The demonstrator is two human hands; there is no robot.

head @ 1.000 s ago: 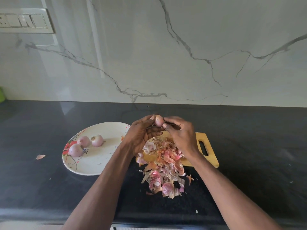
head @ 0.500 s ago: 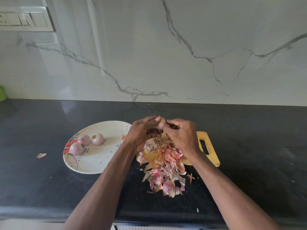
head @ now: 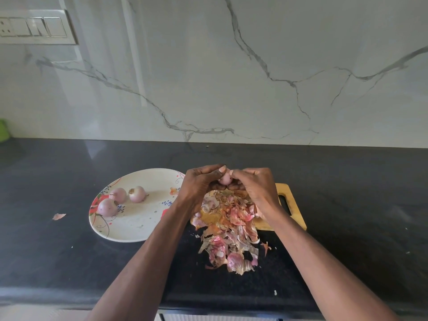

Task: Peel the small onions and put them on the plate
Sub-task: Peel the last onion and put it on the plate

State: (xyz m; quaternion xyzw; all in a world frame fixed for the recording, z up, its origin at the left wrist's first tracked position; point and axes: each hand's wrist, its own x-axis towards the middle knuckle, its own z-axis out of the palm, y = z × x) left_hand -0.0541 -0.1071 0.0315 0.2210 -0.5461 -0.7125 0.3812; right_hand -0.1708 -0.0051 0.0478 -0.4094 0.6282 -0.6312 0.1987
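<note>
Both hands lower than a second ago, closed in tighter over the peel pile (head: 228, 228). Left hand (head: 199, 185) and right hand (head: 252, 185) grip one small onion (head: 225, 179), pinching skin off. Three peeled onions (head: 120, 201) on plate (head: 139, 230); fourth nearly done.

Home kitchen, dark stone counter (head: 69, 262), marble backsplash (head: 208, 66), cutting board (head: 294, 205)
</note>
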